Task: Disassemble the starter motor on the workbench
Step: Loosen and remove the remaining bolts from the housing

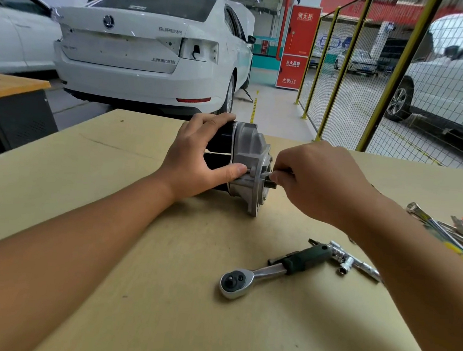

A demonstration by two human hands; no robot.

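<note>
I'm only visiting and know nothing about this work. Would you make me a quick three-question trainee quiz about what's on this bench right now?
1. True or false: the left hand grips the starter motor.
2. Which tool lies untouched nearest the camera? A) ratchet wrench B) hammer C) drill
3. Fill in: the right hand pinches a thin metal tool against the motor's ____ end housing.

Key: 1 true. 2 A. 3 silver; what kind of thin tool it is cannot be told. The motor lies on its side on the workbench.
</note>
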